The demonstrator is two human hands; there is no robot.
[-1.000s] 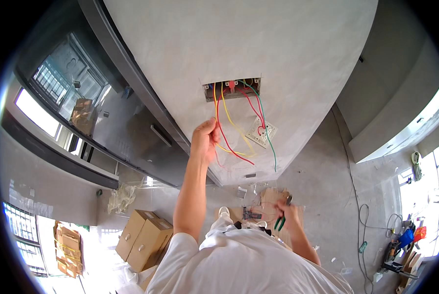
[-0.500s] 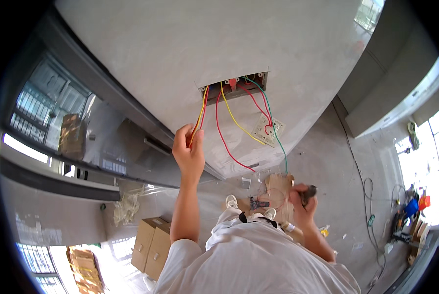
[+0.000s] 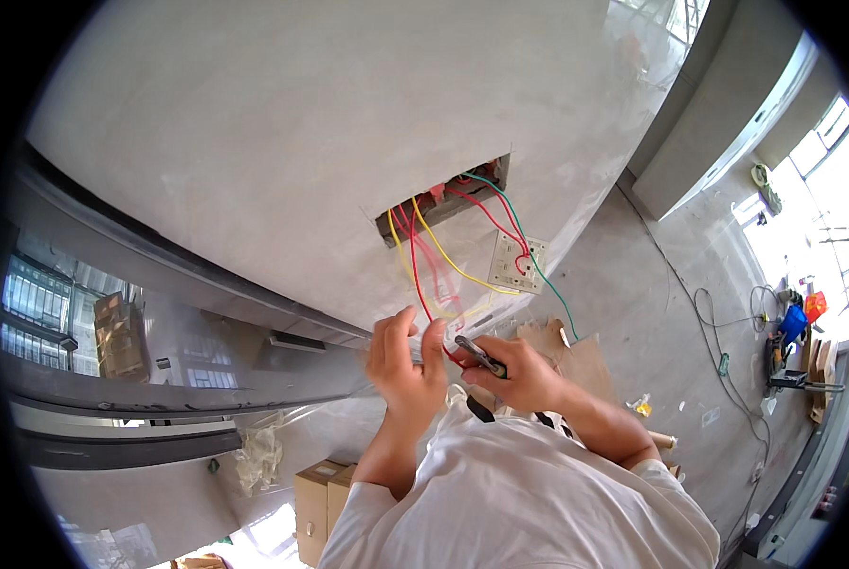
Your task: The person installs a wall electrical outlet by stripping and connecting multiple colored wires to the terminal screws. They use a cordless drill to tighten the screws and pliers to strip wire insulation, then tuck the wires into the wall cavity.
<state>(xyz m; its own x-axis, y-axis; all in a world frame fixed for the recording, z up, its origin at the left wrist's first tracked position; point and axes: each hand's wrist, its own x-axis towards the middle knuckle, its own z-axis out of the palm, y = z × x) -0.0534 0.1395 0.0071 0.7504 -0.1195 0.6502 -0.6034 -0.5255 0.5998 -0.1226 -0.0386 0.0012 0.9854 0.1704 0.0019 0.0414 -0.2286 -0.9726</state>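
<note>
My right hand [image 3: 524,372] grips a pair of pliers [image 3: 481,357] with dark jaws, held in front of my chest. Close beside it is my left hand [image 3: 405,370], its thumb and fingers apart and nothing held between them. A red wire [image 3: 419,270] hangs from the recessed wall box [image 3: 384,228], passes by my left thumb and runs to the fingers of my right hand, where its end is hidden. Other red and yellow wires behind it are blurred. A yellow wire [image 3: 453,254] and a green wire [image 3: 549,283] also come out of the box.
A cream socket plate [image 3: 506,261] dangles from red wires against the grey wall [image 3: 282,123]. Cardboard [image 3: 585,365] lies on the floor near my feet. Cartons [image 3: 312,503] stand at the lower left; a black cable [image 3: 704,327] and tools lie to the right.
My left hand has let go of the yellow and red wires and moved down and right. My right hand has brought the pliers up and left beside it. The view has tilted.
</note>
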